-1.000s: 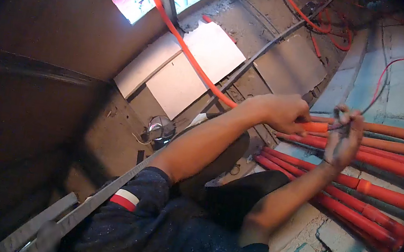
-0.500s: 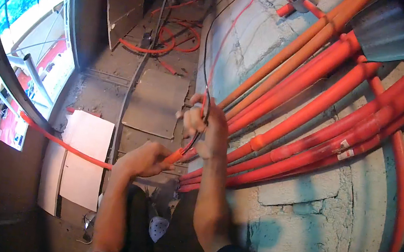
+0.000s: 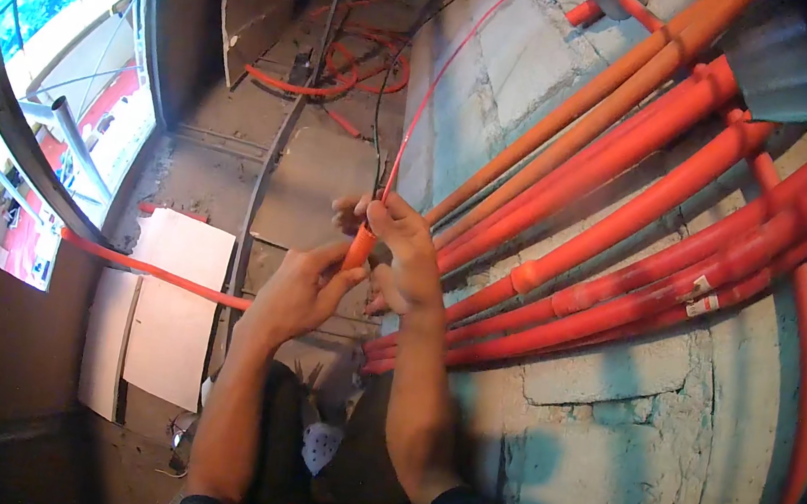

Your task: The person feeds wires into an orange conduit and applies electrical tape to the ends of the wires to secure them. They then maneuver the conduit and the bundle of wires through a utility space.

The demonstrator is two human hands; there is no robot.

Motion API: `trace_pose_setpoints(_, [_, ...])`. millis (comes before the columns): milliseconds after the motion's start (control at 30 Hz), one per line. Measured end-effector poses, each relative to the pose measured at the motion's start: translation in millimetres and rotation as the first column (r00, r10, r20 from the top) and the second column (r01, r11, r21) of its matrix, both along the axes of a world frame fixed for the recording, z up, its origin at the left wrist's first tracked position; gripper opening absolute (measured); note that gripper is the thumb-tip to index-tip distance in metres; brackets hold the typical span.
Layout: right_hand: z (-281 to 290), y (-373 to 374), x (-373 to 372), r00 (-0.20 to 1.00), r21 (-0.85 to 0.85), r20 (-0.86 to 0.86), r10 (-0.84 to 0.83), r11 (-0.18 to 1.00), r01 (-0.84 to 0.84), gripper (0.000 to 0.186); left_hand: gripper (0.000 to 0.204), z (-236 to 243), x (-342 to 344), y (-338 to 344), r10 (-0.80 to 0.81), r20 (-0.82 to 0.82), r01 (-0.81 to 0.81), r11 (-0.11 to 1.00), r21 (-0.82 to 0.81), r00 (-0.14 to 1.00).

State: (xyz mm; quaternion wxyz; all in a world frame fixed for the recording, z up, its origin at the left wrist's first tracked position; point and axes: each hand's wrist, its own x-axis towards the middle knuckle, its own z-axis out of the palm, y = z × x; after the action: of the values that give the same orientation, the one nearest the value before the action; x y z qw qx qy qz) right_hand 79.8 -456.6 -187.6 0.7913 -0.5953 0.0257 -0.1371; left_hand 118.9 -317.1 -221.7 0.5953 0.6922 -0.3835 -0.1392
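My left hand [image 3: 303, 290] is closed round an orange corrugated conduit [image 3: 360, 249], just below its end. The conduit's other stretch runs left behind my forearm toward the window. At the conduit's mouth, the fingers of my right hand [image 3: 405, 242] pinch a red wire [image 3: 413, 122], which rises from them toward the far wall. A dark wire [image 3: 378, 133] also leads up from the same spot. Whether the right fingers grip the dark wire too is hard to see, and how far the wires go into the conduit is hidden.
Thick orange-red pipes [image 3: 620, 213] run along the cracked block wall [image 3: 600, 377] at my right. Beyond my hands lie a flat board [image 3: 316, 186] and coiled orange conduit [image 3: 345, 74]. White panels [image 3: 176, 315] lie left, near a window [image 3: 74, 61]. A white dotted object [image 3: 320, 448] is between my legs.
My right hand has come down from up the wires to the conduit's mouth. My left hand and the conduit end have risen toward it. The two wires now spread apart above.
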Motion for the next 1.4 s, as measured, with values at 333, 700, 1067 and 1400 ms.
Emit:
trace_pose_setpoints(333, [3, -22, -4, 0.973, 0.014, 0.169, -0.157, 0.988, 0.156, 0.03, 0.026, -12, -1, -1, -0.178, 0.096, 0.159, 0.97, 0.182, 0.979])
trace_pose_setpoints(700, [13, -20, 3, 0.99, 0.089, 0.14, 0.019, 0.995, -0.032, 0.041, 0.031, -4, -3, -7, -0.137, 0.023, 0.136, 0.989, 0.049, 0.99])
trace_pose_setpoints(1067, [11, -17, -9, 0.992, 0.066, -0.062, -0.114, 0.991, 0.118, 0.027, 0.028, 18, -15, -31, 0.071, 0.006, -0.069, 0.988, -0.14, 0.997])
trace_pose_setpoints(1400, [-14, -27, -39, 0.881, -0.809, 0.394, -0.262, 0.356, 0.468, 0.043, 0.043, 23, 7, -54, 0.078, -0.244, -0.156, 0.934, -0.322, 0.967])
